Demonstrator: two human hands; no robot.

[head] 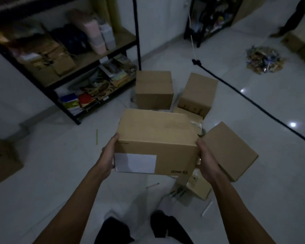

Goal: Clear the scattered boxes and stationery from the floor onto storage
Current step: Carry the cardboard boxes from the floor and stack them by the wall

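The person holds a cardboard box with a white label (157, 143) out in front, clear of the white tiled floor (60, 173), one palm on each end. The left hand (107, 156) lies flat against the left end, thumb on the top edge; the fingers go round the far side, so I cannot tell how they lie. The right hand (207, 162) presses the right end, its fingers curling under the box's lower corner.

The far right corner of the top looks torn and gaping, just beyond the right fingertips, so I would keep the box level and squeeze inward evenly rather than tip it that way.

A smaller plain box (230, 151) sits just outside the right hand, and two closed boxes (154, 88) stand beyond the fingertips. The black metal shelf (88, 57) is past the left hand, already crowded. A yellow pencil (96, 136) and a few loose sticks lie underfoot; stepping round those matters while carrying.
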